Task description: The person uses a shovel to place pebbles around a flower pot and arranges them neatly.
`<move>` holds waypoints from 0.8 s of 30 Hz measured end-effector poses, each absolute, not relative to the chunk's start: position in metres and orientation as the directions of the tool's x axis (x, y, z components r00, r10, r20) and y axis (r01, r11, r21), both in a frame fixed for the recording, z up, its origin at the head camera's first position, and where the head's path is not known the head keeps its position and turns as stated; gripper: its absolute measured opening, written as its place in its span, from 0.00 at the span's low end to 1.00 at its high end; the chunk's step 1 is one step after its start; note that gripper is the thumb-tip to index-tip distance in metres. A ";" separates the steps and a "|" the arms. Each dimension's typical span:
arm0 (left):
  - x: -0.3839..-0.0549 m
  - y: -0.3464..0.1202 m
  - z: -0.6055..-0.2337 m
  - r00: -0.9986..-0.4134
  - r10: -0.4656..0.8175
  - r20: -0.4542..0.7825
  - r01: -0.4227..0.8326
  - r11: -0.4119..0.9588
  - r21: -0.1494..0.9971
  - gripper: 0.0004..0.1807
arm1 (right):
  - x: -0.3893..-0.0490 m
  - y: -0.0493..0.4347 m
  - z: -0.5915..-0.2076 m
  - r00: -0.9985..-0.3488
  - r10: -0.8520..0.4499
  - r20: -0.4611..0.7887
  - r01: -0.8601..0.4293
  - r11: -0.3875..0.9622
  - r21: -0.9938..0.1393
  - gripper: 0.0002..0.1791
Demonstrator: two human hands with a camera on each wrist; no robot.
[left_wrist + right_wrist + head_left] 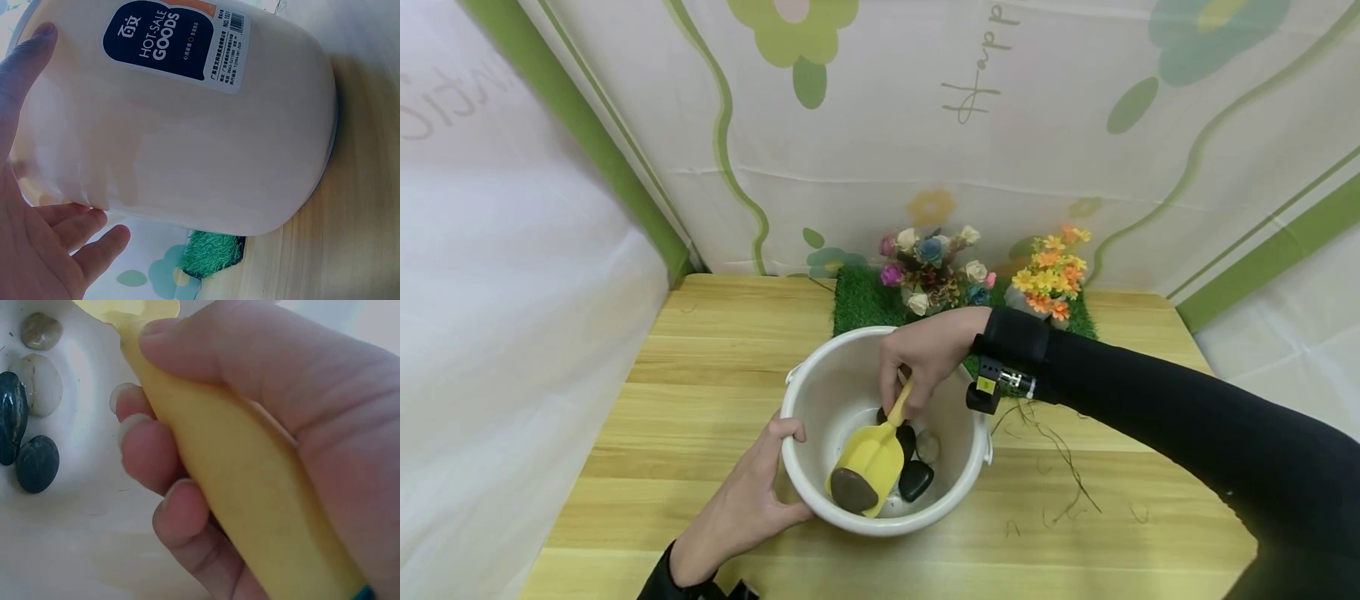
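Observation:
A white plastic bucket (801, 467) stands on the wooden table, with several stones on its floor. At the bucket's left side, my left hand (756, 492) holds the rim, one finger hooked over it; the thumb (31, 56) lies along the outer wall. Reaching inside, my right hand (921, 354) grips the handle of a yellow toy shovel (874, 454), fingers wrapped round it. A dark brown stone (853, 490) lies in the shovel's blade. Beside the blade are a black stone (916, 481) and a pale stone (927, 446). The right wrist view also shows a small tan stone (42, 331).
Behind the bucket, a patch of artificial grass (857, 300) carries a mixed bouquet of flowers (931, 258) and a pot of orange and yellow flowers (1051, 273). Thin dry strands (1063, 458) lie on the table (700, 400) at right. A patterned cloth (887, 125) hangs behind.

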State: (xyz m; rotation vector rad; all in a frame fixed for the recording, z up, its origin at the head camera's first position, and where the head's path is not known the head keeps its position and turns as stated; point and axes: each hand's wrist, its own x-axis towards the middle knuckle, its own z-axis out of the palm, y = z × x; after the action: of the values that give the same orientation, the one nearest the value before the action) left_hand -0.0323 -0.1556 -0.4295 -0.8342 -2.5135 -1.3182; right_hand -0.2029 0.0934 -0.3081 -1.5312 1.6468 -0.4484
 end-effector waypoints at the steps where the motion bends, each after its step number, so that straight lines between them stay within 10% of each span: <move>1: -0.032 -0.156 -0.429 -0.827 0.395 0.400 0.554 0.451 0.700 0.37 | -0.203 0.095 -0.308 0.077 -0.945 -0.319 -0.641 0.198 -0.741 0.10; 24: -0.031 -0.155 -0.429 -0.834 0.390 0.389 0.542 0.453 0.707 0.37 | -0.198 0.125 -0.290 -0.069 -0.970 -0.234 -0.588 0.229 -0.776 0.11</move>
State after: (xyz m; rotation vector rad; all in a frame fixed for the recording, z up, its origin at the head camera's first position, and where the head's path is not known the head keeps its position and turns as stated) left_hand -0.0313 -0.1549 -0.4293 -0.8196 -2.5286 -1.3260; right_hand -0.1984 0.1253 -0.2895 -1.4500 1.7535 -0.6433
